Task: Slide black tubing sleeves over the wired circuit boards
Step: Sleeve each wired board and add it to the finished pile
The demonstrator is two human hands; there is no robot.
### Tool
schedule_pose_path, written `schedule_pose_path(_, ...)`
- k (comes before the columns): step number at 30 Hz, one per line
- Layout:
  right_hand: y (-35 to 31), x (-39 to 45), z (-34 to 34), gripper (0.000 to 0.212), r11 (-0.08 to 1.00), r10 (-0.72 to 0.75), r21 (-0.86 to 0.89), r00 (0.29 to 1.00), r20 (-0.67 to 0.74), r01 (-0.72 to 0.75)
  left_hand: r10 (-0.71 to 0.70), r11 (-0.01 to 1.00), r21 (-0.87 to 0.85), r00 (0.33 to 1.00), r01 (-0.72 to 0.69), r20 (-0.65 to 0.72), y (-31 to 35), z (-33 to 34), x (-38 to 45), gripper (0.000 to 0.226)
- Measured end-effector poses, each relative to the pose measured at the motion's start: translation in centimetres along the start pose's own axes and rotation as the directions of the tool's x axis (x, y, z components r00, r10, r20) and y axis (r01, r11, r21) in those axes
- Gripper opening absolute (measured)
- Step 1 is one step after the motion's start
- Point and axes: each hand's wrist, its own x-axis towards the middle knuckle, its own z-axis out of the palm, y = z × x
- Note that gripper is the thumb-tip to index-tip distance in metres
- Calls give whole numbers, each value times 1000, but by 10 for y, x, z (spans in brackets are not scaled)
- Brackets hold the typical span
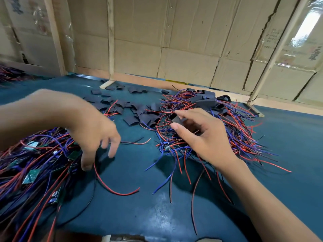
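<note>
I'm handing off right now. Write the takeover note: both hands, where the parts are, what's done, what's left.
Right hand pinches one black sleeve, nothing in it yet.
Left hand, fingers loose, reaches into the bare wired boards at left; holds nothing.
Loose sleeves lie at centre back.
Sleeved boards sit in the right wire heap.
Left: most of the left pile.

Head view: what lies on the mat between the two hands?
Mostly bare blue mat between left hand and right hand; only one loose red-black wire crosses the gap, in the head view.
</note>
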Motion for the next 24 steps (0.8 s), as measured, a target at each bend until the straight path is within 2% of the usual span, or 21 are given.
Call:
schedule_pose_path(2, 0, -1, 2, 30, 1000, -11, -14, 1000, -8, 11, 75, 994, 81, 995, -69, -70, 6, 10, 2, 31)
schedule_pose_path(5, 2, -1, 3, 29, 999, -14, -35, 999, -45, 13, 251, 968, 48, 947, -247, -200, 13, 17, 5, 18)
schedule_pose_path(8, 5, 1, 0, 28, 996, 6, -84, 995, -101, -15, 314, 937, -25, 873, -348, -373, 16, 18, 6, 13)
schedule_pose_path(10, 7, 2, -2, 26, 996, 30, -85, 992, -122, -40, 278, 910, -95, 766, -403, -580, 18, 14, 8, 18)
schedule_pose_path(12, 10, 3, -5, 25, 994, 59, -79, 987, -147, -71, 191, 879, -146, 615, -454, -765, 20, 3, 12, 23)
schedule_pose_path(13, 11, 5, -7, 25, 993, 70, -78, 985, -160, -83, 143, 850, -186, 556, -492, -819, 20, -3, 15, 26)
schedule_pose_path(15, 13, 6, -10, 25, 992, 86, -74, 980, -179, -100, 78, 808, -238, 499, -538, -863, 20, -17, 23, 32)
schedule_pose_path(17, 15, 6, -11, 25, 991, 91, -85, 980, -175, -107, 73, 842, -228, 522, -489, -850, 21, -28, 33, 32)
schedule_pose_path(21, 18, 4, -7, 28, 982, 48, -178, 995, -92, -64, 134, 946, -94, 638, -311, -758, 34, -33, 58, 10)
schedule_pose_path(24, 19, 4, -6, 28, 979, 44, -194, 996, -79, -59, 198, 943, -40, 652, -331, -732, 51, -25, 77, 12)
